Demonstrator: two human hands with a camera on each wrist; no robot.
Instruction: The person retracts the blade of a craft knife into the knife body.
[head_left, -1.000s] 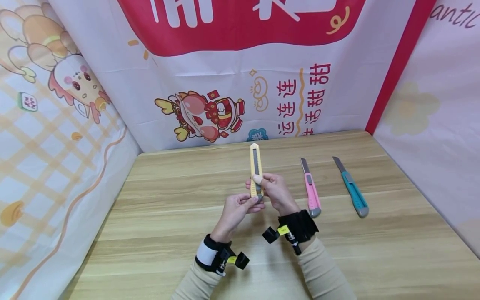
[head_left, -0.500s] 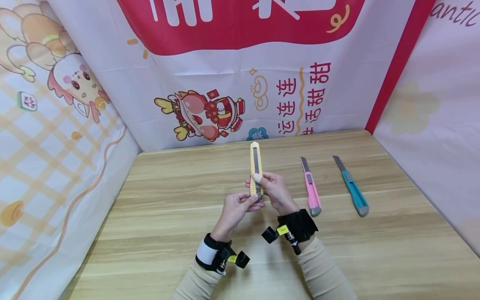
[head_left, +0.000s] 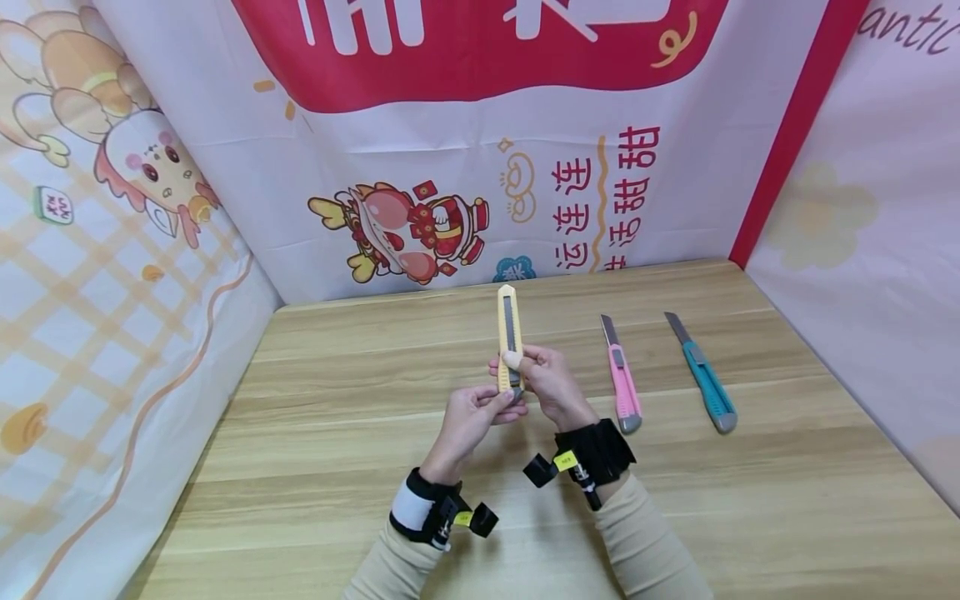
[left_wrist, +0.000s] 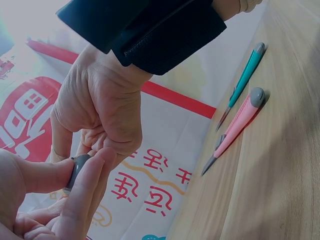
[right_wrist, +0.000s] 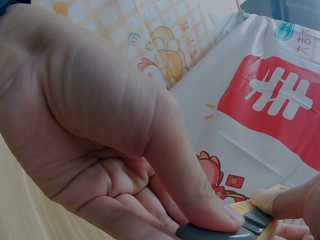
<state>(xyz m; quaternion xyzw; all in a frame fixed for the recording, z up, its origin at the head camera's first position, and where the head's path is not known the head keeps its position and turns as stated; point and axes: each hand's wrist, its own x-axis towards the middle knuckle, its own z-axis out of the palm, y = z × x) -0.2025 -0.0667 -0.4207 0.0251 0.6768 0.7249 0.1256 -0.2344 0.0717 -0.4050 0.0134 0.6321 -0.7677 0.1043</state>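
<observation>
A yellow utility knife [head_left: 509, 321] is held upright over the table between both hands, its blade lying inside the slotted body. My left hand [head_left: 467, 421] pinches its grey end cap [left_wrist: 77, 171] between thumb and finger. Higher up, my right hand [head_left: 557, 385] grips the body from the right. The right thumb, its tip covered in something pale, rests at the dark slider [right_wrist: 257, 220], as the right wrist view shows. Fingers behind the body are partly hidden.
To the right on the wooden table [head_left: 315, 467] lie a pink utility knife [head_left: 622, 379] and a teal utility knife [head_left: 707, 379], both with blades out, pointing toward the back. Printed cloth [head_left: 420, 125] hangs behind and at both sides.
</observation>
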